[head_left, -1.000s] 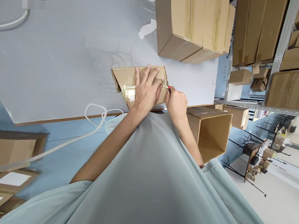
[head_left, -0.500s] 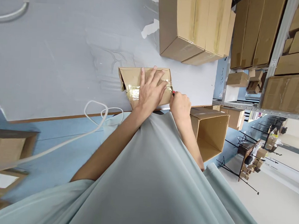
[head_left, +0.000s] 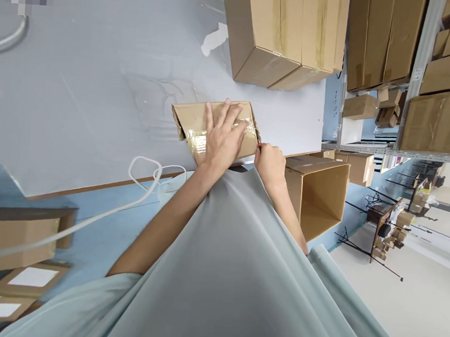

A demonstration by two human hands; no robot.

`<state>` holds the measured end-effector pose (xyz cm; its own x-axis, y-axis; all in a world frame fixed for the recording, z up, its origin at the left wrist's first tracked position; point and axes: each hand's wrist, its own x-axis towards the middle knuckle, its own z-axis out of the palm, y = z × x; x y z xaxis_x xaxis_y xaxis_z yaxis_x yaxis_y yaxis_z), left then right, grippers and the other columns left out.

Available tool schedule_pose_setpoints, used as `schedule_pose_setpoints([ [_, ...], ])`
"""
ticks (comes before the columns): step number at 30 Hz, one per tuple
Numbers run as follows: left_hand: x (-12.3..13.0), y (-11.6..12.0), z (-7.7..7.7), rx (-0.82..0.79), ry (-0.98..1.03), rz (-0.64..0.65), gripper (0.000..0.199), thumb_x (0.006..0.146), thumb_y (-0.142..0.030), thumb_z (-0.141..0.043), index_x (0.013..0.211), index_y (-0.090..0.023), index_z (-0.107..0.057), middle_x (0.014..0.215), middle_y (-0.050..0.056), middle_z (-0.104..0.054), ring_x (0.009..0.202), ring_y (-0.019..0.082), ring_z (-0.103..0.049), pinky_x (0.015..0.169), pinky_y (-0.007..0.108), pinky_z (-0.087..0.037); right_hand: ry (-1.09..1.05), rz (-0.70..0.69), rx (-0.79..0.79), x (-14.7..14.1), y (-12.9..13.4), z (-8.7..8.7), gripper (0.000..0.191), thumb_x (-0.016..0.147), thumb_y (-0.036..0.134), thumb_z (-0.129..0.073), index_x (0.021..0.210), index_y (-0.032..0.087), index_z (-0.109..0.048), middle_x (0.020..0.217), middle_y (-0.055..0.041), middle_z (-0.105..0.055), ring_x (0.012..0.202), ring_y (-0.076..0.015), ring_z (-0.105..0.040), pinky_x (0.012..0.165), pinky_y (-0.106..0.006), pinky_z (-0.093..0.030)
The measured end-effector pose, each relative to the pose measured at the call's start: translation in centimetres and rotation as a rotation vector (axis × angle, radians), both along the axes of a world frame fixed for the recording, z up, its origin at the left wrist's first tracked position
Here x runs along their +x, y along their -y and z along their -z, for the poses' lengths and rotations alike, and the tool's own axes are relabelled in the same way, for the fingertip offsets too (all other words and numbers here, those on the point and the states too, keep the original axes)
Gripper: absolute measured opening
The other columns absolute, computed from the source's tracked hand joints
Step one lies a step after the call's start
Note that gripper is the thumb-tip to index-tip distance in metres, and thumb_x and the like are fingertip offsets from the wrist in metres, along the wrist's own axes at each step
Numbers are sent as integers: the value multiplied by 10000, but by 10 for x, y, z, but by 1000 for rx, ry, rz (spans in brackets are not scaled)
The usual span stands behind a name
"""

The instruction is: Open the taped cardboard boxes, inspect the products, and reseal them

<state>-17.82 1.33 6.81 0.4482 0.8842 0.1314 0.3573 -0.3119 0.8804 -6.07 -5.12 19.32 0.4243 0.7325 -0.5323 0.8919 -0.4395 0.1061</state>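
Note:
A small taped cardboard box (head_left: 192, 115) lies on the grey table (head_left: 79, 96) close to its front edge. Shiny clear tape crosses its upper face, and its left end gapes a little. My left hand (head_left: 223, 137) rests flat on top of the box with fingers spread. At the box's right end, my right hand (head_left: 270, 163) is closed around a small tool with a red and black tip (head_left: 259, 146). The tip touches or nearly touches the box's right edge. Most of the tool is hidden in the fist, so its kind does not show.
Large taped cartons (head_left: 276, 33) stand at the table's back right. An open carton (head_left: 319, 195) sits below the edge, right of my forearm. A white cable (head_left: 142, 193) loops over the front edge at left. Shelving with boxes (head_left: 440, 122) stands farther right.
My right hand and the red-tipped tool have shifted slightly downward along the box's right end. My left hand stays on the box. The whole view has turned a little.

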Motion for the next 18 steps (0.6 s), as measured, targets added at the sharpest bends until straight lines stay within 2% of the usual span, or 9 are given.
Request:
schedule_pose_setpoints([
  [3, -5, 0, 5, 31, -22, -13, 274, 1198, -433, -562, 1316, -335, -790, 1792, 12, -583, 1808, 360, -302, 1490, 767, 21, -84, -5, 60, 6, 19, 0, 377, 1220, 294, -474, 1390, 184, -792, 1240, -201, -874, 1170, -351, -829, 985, -385, -608],
  [5, -9, 1, 8, 48, -35, -13, 265, 1178, -463, -597, 1320, -351, -790, 1797, 18, -577, 1805, 395, -307, 1479, 795, -19, -159, 31, 156, 13, 35, 0, 355, 1219, 330, -496, 1389, 231, -792, 1205, -161, -891, 1120, -346, -845, 948, -367, -598],
  [8, -15, 2, 10, 76, -66, 2, 283, 1145, -497, -660, 1365, -359, -772, 1808, 36, -564, 1804, 433, -296, 1455, 833, -65, -263, 149, 384, 34, 51, 18, 355, 1223, 396, -490, 1387, 260, -773, 1163, -121, -902, 1078, -329, -858, 923, -353, -593],
  [10, -20, 3, 9, 103, -105, 6, 307, 1136, -520, -684, 1381, -353, -762, 1807, 51, -564, 1799, 440, -306, 1450, 835, -70, -328, 240, 497, 55, 49, 47, 363, 1215, 465, -504, 1289, 245, -783, 1102, -119, -900, 1047, -314, -860, 899, -342, -597],
  [13, -38, 2, 7, 134, -170, -6, 336, 1109, -582, -731, 1346, -347, -765, 1809, 64, -561, 1790, 457, -323, 1445, 835, -87, -499, 392, 502, 86, 31, 107, 360, 1176, 515, -582, 1045, 224, -750, 978, -103, -879, 836, -248, -838, 777, -291, -589],
  [15, -57, 1, 5, 158, -210, -41, 358, 1087, -628, -751, 1310, -348, -771, 1796, 65, -574, 1778, 464, -350, 1440, 837, -113, -664, 506, 469, 98, 12, 148, 331, 1178, 479, -576, 1026, 214, -704, 958, -75, -869, 697, -176, -789, 694, -244, -564],
  [18, -92, 6, 0, 206, -256, -129, 380, 1085, -662, -726, 1295, -350, -777, 1767, 72, -602, 1754, 453, -403, 1433, 815, -212, -882, 630, 434, 97, -13, 196, 265, 1174, 445, -576, 1097, 207, -664, 1089, -94, -874, 746, -142, -801, 674, -217, -578],
])
